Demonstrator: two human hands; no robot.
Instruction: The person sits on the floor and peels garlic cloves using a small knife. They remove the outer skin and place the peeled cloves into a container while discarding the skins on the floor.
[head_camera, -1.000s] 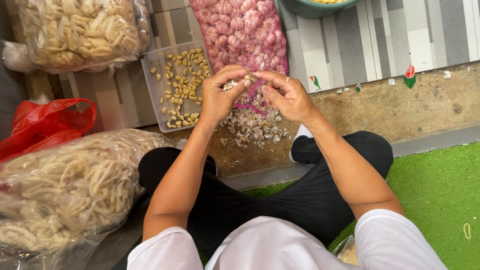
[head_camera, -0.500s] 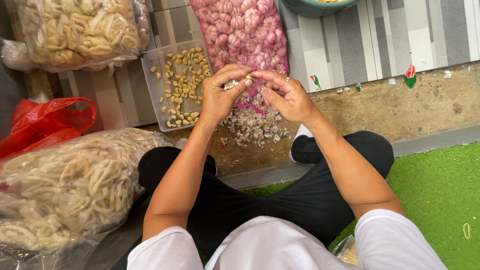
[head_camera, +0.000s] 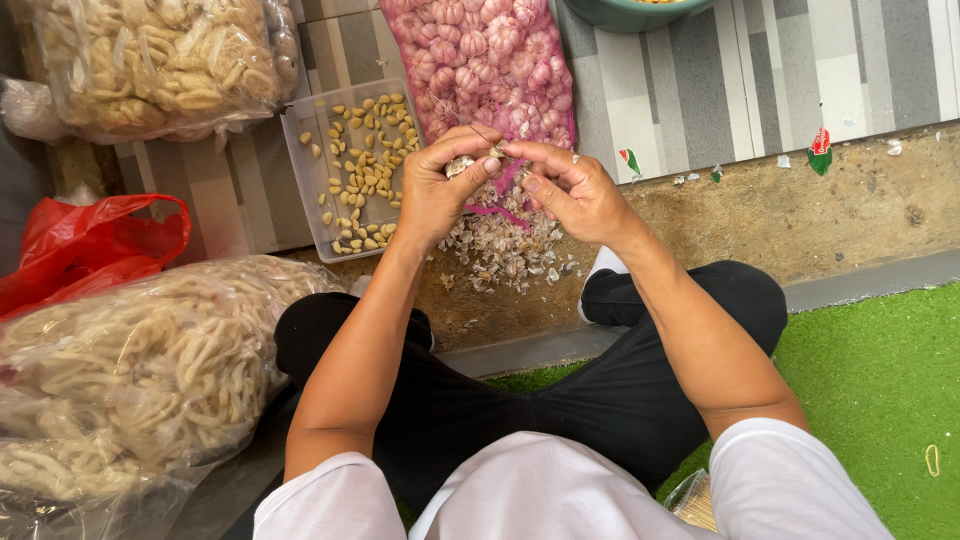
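Pinching a garlic clove (head_camera: 461, 165) between thumb and fingers, the left hand (head_camera: 435, 190) meets the right hand (head_camera: 570, 190), whose fingertips close on its tip, above a skin pile (head_camera: 500, 250), beside the tray (head_camera: 300, 180) of peeled cloves.

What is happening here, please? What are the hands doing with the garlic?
A seated person peels garlic. The left hand and right hand meet over a pile of papery skins, pinching one garlic clove between the fingertips. A clear plastic tray to the left holds peeled cloves, and a pink mesh sack of garlic bulbs lies just beyond the hands. Clear bags of pale crackers sit at the left.
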